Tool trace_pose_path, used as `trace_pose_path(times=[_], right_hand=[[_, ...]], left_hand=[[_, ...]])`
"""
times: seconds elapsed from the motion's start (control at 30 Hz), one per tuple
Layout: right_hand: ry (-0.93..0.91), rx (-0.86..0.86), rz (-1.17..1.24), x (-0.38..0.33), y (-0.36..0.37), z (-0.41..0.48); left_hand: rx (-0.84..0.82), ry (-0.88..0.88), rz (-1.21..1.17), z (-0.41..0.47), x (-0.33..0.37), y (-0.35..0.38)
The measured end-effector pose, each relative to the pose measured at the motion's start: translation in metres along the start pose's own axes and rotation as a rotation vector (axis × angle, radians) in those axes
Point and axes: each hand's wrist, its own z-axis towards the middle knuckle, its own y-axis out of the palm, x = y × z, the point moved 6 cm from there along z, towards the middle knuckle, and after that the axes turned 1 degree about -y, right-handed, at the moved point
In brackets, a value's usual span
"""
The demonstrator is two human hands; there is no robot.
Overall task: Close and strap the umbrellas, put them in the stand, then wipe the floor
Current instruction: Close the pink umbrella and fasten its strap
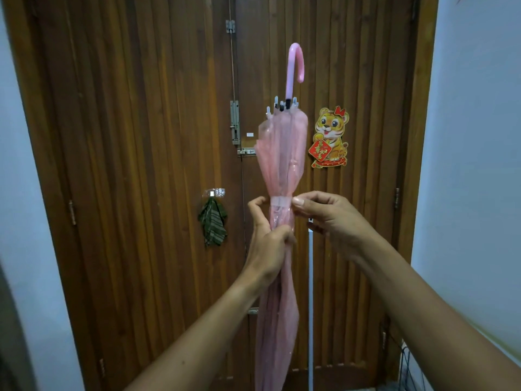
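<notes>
and there was the pink umbrella (282, 148), folded and held upright in front of the wooden door (141, 136), its hooked handle (296, 66) pointing up and its tip dropping out of view below. the left hand (267, 244) was wrapped round the gathered canopy just under the strap (280, 200), fingers curled tight, with thumb and forefinger reaching up beside the band. that grip looked meant to keep the folds bunched so the band could close around them. the right hand (329, 218) was pinching the strap's end at the umbrella's right side between thumb and fingertips, the other fingers curled loosely. whether the fastener had caught, i couldn't tell. above the band the canopy puffed out loosely, so i'd judge the strapping was in hand, not finished.

as for containers: no stand showed anywhere, and the floor was out of view too. a green striped cloth (212, 224) hung on the door to the left, well apart from the hands, possibly the wiping rag. a tiger sticker (331, 138) sat to the right.
</notes>
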Motion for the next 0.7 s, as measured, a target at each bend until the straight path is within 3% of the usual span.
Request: trace_pose_path(times=[0.33, 0.7], right_hand=[[0.124, 0.017, 0.182, 0.002, 0.008, -0.004], [0.212, 0.008, 0.259, 0.017, 0.032, 0.003]], left_hand=[[-0.216, 0.048, -0.253, 0.007, 0.0, 0.001], [-0.31, -0.033, -0.512, 0.014, -0.009, -0.025]])
